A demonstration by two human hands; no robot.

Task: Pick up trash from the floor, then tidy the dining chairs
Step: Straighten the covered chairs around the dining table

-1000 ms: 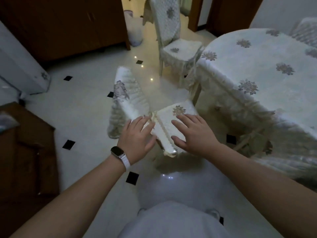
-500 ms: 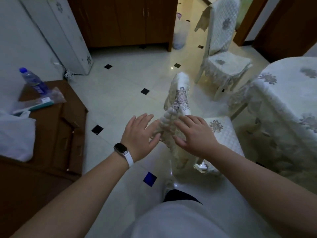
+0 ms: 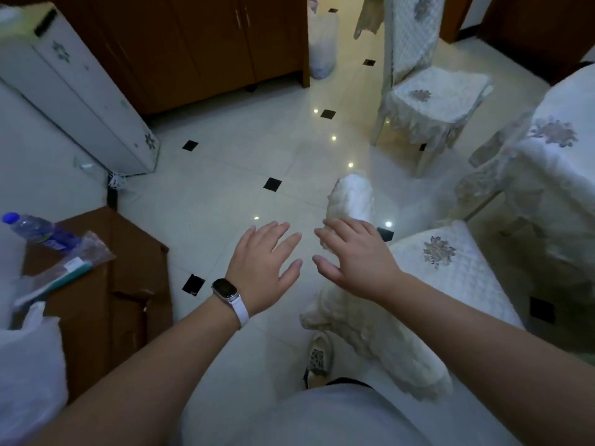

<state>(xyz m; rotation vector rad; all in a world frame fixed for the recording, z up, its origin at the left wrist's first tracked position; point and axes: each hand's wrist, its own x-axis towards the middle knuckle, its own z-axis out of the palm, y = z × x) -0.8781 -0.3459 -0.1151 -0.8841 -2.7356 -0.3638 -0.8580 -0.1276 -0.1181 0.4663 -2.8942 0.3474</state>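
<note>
A dining chair (image 3: 450, 268) with a white quilted cover stands just in front of me, its seat toward the covered table (image 3: 560, 175). Its backrest top (image 3: 352, 197) shows beyond my right hand (image 3: 357, 255), which hovers over it with fingers spread and holds nothing. My left hand (image 3: 260, 262), with a watch on the wrist, is open over the bare floor just left of the backrest. A second covered chair (image 3: 428, 94) stands farther back, apart from the table.
A brown cabinet (image 3: 103, 291) at the left carries a water bottle (image 3: 38, 233), a plastic packet and a white bag. A white appliance (image 3: 80, 91) leans at upper left. Dark wooden cupboards (image 3: 206, 43) and a bagged bin (image 3: 322, 43) stand at the back. My shoe (image 3: 318, 355) is beside the chair.
My hands have come off the chair's backrest and spread apart. The view has swung left and risen, so the chair now sits lower right.
</note>
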